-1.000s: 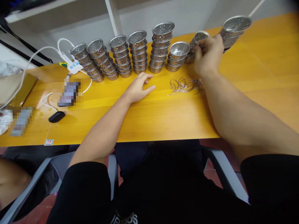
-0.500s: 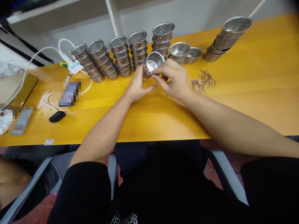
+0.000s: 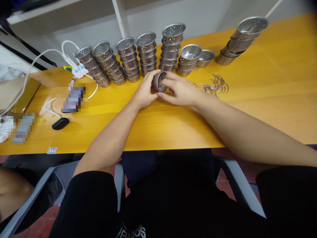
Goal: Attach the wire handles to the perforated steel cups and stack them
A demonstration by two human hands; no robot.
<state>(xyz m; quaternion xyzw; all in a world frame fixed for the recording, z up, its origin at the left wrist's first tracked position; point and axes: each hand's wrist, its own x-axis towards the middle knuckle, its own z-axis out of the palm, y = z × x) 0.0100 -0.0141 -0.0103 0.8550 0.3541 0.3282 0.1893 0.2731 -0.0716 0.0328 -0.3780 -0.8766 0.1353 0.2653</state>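
Between my two hands is a small perforated metal cup [image 3: 156,82], tilted so its mouth faces toward me and right. My left hand [image 3: 145,90] wraps the cup's left side, thumb below it. Fingers of my right hand [image 3: 182,88] reach into the mouth, with the thumb at the lower rim. To the right of that hand lies a loose heap of curved wires [image 3: 215,86]. Just behind the hands stand a tall stack of perforated cups [image 3: 170,48] and a shorter stack [image 3: 187,64]. A single cup [image 3: 205,59] sits beside the shorter one.
More cup stacks [image 3: 127,61] line the back of the table [image 3: 158,132]. A leaning stack [image 3: 237,44] stands at the far right. On the left are a phone [image 3: 73,99], a black oval object [image 3: 60,123] and a white power strip [image 3: 80,70] with cables. Another person's bare limb [image 3: 13,190] shows at lower left.
My right hand took a cup from the right side and brought it left to my left hand. The cup has since been lowered and tipped, and both hands have closed around it.
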